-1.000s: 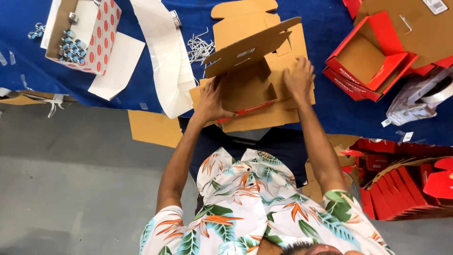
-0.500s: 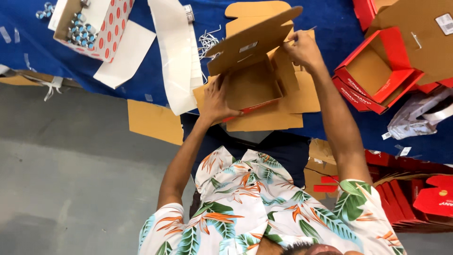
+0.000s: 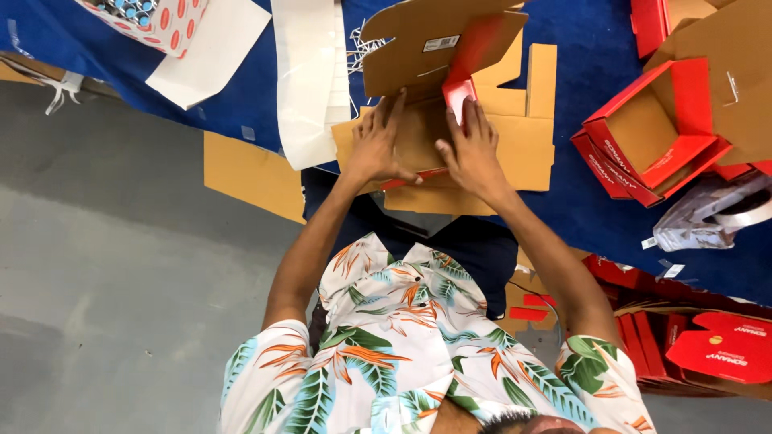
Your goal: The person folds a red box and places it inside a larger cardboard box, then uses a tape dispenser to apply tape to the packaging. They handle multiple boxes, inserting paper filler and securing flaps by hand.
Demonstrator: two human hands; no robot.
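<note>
- Work surface: a table under a blue cloth (image 3: 563,209), above a grey floor (image 3: 121,281). The camera looks straight down over the person's floral shirt (image 3: 402,345).
- Left hand (image 3: 376,149): fingers spread and flat, pressed on the brown inner panel of the box (image 3: 450,120). Nothing is clamped between them.
- Right hand (image 3: 473,153): fingers extended and close together, laid along a red flap (image 3: 460,96) at the centre of the box. The fingertips point away from the body; whether the thumb pinches the flap edge cannot be told.
- Box position: directly under and ahead of both hands, at the near edge of the table. Its lid (image 3: 434,40) stands raised on the far side, tilted back, brown outside and red inside.
- Key relation: the red flap runs lengthwise away from the body, in line with the right fingers. The right hand is on it; the left hand lies just beside it, bracing the panel.
- A red strip of the box's front wall shows between the two wrists.
- Left of the box: white sheets (image 3: 310,72), touching its left edge. A spotted carton (image 3: 165,20) sits further left.
- Right of the box, well apart: open red boxes (image 3: 651,137) and a plastic bag (image 3: 708,217).
- Lower right: a stack of flat red blanks (image 3: 708,345).
</note>
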